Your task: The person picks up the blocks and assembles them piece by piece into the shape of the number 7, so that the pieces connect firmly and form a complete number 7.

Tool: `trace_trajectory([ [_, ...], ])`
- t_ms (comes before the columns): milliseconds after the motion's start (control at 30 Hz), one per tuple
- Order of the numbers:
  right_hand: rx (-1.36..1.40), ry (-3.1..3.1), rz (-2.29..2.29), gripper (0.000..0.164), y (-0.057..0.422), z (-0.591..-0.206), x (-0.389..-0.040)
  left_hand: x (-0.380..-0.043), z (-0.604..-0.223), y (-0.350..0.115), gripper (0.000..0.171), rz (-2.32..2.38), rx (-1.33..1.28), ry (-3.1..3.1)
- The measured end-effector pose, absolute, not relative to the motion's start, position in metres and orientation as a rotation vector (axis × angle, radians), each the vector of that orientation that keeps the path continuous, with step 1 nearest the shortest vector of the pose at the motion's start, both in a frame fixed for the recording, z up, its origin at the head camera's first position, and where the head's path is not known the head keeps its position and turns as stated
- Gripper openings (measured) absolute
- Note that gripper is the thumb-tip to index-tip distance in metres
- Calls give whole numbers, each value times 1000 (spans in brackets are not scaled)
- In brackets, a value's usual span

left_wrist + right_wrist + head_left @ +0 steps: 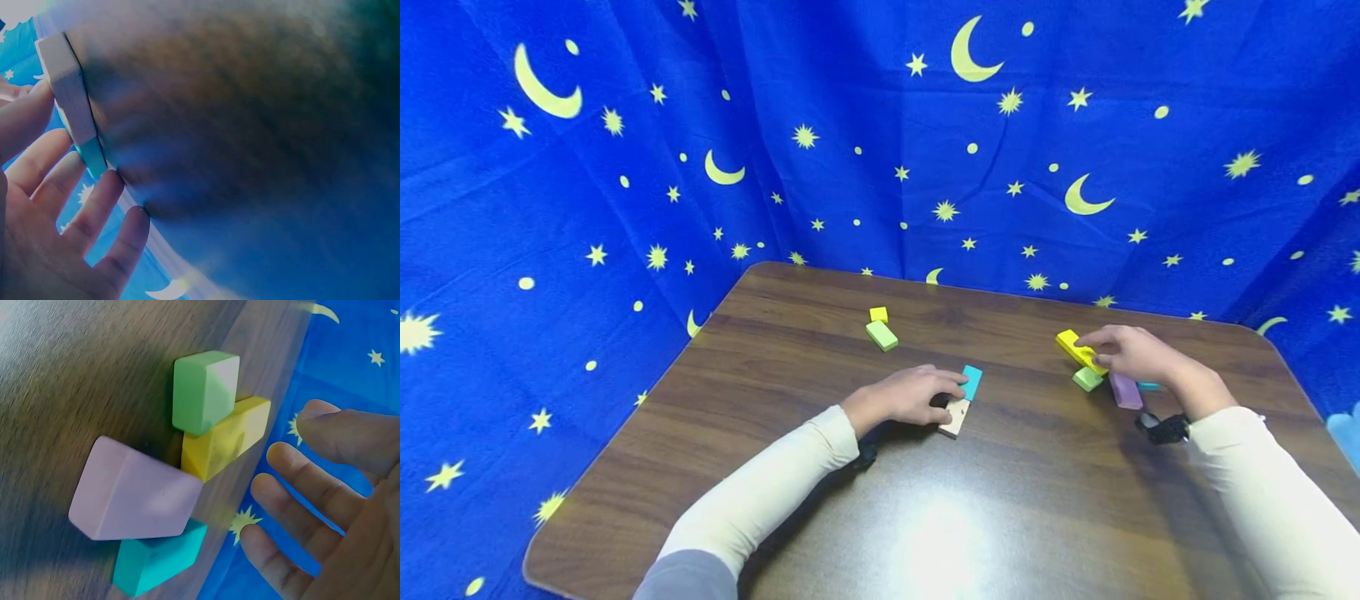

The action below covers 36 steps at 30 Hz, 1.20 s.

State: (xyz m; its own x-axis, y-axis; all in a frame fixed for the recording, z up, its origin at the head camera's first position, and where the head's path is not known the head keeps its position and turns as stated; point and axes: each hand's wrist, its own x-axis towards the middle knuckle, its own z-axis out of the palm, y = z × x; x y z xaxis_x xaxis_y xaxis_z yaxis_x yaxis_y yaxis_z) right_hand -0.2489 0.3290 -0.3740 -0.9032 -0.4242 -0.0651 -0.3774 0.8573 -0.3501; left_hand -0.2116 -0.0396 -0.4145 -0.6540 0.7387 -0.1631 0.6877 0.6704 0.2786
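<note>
My left hand point(917, 396) is at a pale wooden block point(956, 419) and a light blue block point(972, 382), which lie end to end on the table. In the left wrist view, the thumb and fingertips are right at the wooden block point(67, 87) and the teal-looking end point(92, 156) beyond it, fingers spread and fairly straight. My right hand point(1138, 357) hovers over a yellow block point(1069, 341). Its fingers are loosely bent and apart from the blocks in the right wrist view. Beside the yellow block lie a green block point(203, 390), a purple block point(137, 494) and a teal block point(159, 559).
Farther back on the wood-look table point(805, 350), a small yellow block point(878, 314) sits by a light green block point(882, 335). A blue curtain point(850, 100) with moons and stars hangs along the table's back and left edges.
</note>
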Motion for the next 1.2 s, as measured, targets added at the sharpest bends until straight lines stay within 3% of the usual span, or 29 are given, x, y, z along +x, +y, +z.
trace_trajectory([
  [600, -573, 2897, -523, 42, 343, -381, -260, -211, -412, -44, 47, 307, 1140, 2643],
  [1200, -553, 2920, -556, 38, 357, -392, -250, -209, -415, -42, 44, 303, 1136, 2632],
])
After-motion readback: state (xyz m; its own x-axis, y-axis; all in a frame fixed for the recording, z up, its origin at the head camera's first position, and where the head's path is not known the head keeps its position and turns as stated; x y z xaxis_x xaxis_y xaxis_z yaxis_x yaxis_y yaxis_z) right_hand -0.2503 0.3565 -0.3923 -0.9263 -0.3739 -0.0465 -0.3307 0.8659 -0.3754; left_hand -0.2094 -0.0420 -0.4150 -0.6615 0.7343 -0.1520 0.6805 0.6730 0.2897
